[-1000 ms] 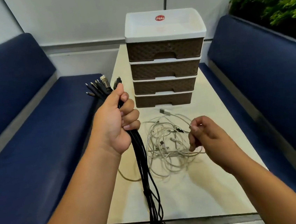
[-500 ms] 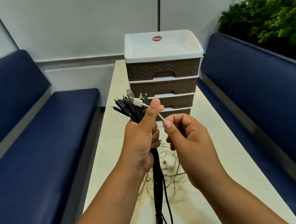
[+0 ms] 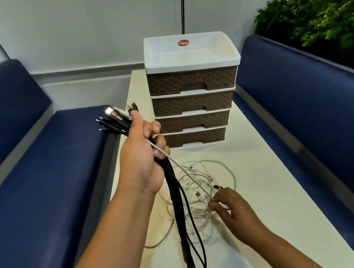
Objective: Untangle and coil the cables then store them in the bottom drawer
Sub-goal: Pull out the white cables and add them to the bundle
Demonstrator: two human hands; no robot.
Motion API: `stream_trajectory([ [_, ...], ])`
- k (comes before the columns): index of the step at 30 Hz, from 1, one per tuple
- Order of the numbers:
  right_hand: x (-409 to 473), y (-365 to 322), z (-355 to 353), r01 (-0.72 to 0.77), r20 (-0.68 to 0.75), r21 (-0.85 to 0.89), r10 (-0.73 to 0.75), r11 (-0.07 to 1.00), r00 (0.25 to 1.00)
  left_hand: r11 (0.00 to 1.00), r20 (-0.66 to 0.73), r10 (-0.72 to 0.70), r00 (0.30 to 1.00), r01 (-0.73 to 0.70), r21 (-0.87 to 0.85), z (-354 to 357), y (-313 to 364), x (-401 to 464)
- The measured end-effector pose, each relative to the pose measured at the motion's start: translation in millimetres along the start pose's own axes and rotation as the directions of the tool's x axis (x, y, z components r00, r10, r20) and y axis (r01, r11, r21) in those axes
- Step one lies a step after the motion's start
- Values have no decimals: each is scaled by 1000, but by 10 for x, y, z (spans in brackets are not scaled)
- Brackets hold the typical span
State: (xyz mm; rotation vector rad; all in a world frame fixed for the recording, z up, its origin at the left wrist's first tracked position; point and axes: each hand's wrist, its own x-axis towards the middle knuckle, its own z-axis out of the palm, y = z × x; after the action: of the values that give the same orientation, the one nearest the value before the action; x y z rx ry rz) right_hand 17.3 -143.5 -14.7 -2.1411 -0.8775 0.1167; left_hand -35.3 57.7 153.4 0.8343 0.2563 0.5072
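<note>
My left hand [image 3: 143, 157] grips a bundle of black cables [image 3: 181, 212] raised above the table, their plugs fanning out to the upper left. One white cable's USB plug is held with them, and its cord runs down to the pile. A tangle of white cables [image 3: 201, 188] lies on the cream table [image 3: 271, 189]. My right hand [image 3: 232, 208] is low on the pile, fingers pinching a white strand. Behind stands a brown drawer unit [image 3: 194, 101] with a white top. All its drawers are closed, including the bottom drawer [image 3: 196, 136].
Blue padded benches [image 3: 36, 192] run along both sides of the narrow table. Green plants [image 3: 316, 14] stand behind the right bench. A white wall closes off the far end.
My right hand left the white plug at my left hand and dropped to the white tangle on the table. My left hand now holds that white plug together with the black bundle.
</note>
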Motion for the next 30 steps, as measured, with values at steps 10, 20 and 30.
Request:
stream_trajectory([
  [10,646,-159,-441,-91,-18,-290,89,953,996,977,0,-74,997,72,-203,-83,89,49],
  [20,1155,-825,-1087,-96,-153,183,124,978,980,974,66,-63,996,76,-214,-108,158,102],
  [30,1370,-1311,-1472,212,-355,60,-178,975,918,971,87,-87,992,104,-216,-84,119,139],
])
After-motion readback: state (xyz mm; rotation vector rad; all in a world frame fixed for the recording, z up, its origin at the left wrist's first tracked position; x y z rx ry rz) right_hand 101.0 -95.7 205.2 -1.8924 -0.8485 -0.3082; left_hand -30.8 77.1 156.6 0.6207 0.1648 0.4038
